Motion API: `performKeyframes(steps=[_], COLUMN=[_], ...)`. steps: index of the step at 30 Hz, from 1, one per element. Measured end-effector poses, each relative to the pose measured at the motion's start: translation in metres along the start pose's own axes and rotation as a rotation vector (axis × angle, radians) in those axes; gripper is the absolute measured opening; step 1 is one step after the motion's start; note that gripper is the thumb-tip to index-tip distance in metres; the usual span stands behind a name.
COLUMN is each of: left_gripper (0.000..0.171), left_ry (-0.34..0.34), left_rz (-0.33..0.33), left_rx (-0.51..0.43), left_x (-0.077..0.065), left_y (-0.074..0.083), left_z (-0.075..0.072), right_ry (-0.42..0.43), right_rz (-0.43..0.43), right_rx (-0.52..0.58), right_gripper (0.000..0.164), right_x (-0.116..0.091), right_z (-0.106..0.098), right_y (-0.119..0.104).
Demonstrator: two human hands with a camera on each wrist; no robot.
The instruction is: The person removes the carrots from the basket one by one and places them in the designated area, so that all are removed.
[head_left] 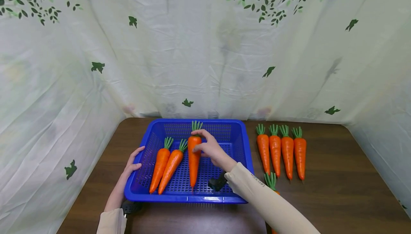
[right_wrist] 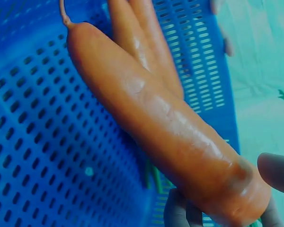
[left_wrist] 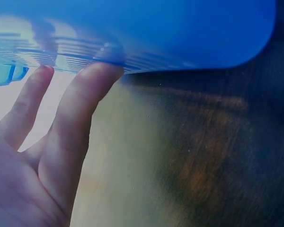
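Carrot (head_left: 193, 171) sits between the curled thumb and fingers of our right hand (head_left: 212, 149), pinched near its leafy top, over the blue basket (head_left: 176, 199); we rest our left hand (head_left: 127, 171), fingers straight and parted, against the basket's left side. Perforated floor (head_left: 205, 173) shows right of the carrot, two carrots (head_left: 160, 166) lie left, and four more carrots (head_left: 287, 155) line the worktop (head_left: 340, 177) past the right rim (head_left: 248, 150)

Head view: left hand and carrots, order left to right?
Left hand, leftmost carrot in blue basket, second carrot, carrot held by right hand, row of four carrots on wooden table.
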State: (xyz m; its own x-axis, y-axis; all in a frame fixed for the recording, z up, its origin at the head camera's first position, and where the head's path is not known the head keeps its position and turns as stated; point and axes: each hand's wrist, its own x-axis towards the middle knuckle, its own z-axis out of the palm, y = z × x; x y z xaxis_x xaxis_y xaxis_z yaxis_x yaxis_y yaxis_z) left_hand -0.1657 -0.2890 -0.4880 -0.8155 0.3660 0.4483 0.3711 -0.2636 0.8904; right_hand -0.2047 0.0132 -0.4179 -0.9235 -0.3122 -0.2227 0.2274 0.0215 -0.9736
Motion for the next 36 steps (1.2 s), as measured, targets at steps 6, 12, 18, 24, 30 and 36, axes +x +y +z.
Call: performKeyframes(steps=[6,12,18,24,30,36], left_gripper=[0.079,0.078,0.076,0.079,0.078,0.079], left_ry=[-0.006,0.01,0.026,0.003,0.006,0.003], left_rz=[0.014,-0.003,-0.02,0.008,0.005,0.002], left_rx=[0.002,-0.001,0.009,0.003,0.012,0.008], left_x=[0.001,0.0,-0.001,0.001,0.002,0.001], left_y=[0.0,0.002,0.003,0.002,0.001,0.0], left_z=[0.0,0.002,0.004,0.003,0.002,0.002], right_ry=[-0.019,-0.04,-0.065,-0.073,-0.093,-0.097], right_rz=[-0.026,-0.034,-0.035,-0.038,-0.043,-0.062], right_rx=[0.044,0.07,0.094,0.127,0.138,0.143], right_gripper=[0.059,0.06,0.06,0.058,0.061,0.061], right_x=[-0.003,-0.008,-0.013,-0.017,-0.023,-0.029], right_z=[-0.004,-0.009,-0.014,-0.019,-0.024,-0.029], right_y=[-0.009,-0.015,-0.018,-0.023,-0.029,-0.033])
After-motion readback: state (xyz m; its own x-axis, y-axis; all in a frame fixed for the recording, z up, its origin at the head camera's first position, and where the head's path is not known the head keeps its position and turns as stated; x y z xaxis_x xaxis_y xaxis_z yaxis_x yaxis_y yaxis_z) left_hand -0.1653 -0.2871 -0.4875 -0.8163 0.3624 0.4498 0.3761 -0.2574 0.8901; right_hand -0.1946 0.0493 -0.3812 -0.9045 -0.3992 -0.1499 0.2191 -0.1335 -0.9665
